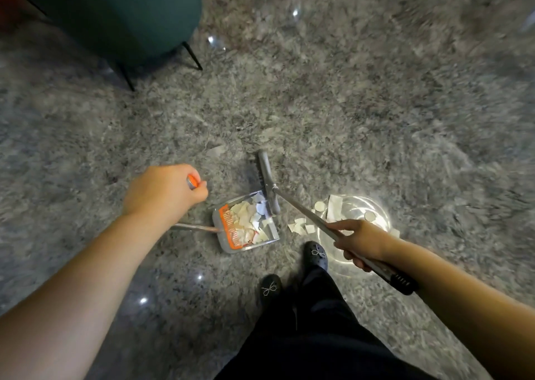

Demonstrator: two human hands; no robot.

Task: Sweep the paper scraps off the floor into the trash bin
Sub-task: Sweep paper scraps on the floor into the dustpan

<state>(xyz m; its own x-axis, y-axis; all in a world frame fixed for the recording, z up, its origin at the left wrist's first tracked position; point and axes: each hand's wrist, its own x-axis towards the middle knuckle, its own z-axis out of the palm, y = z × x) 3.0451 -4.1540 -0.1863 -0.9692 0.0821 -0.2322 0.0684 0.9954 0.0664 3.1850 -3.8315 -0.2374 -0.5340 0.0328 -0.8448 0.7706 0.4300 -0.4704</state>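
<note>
Gleaming glossy: polished grey speckled stone floor [318, 104], throwing back light spots. Shining smooth and metallic: broom pole [307, 210], with matt grey plastic head [267, 181] at 12 o'clock of the dustpan [224, 245], itself looking like smooth grey plastic with an orange band. Lying matt and white: torn paper scraps [301, 225]. Showing soft matt teal cloth: chair [121, 12].

Both bare forearms reach forward and down. The left hand [165, 190] is curled in a fist round the orange handle top [193, 181], knuckles up. The right hand [362, 239] grips the broom pole [301, 210] with its fingers wrapped under it. Two dark-shod feet [315, 255] stand below, between the arms.
</note>
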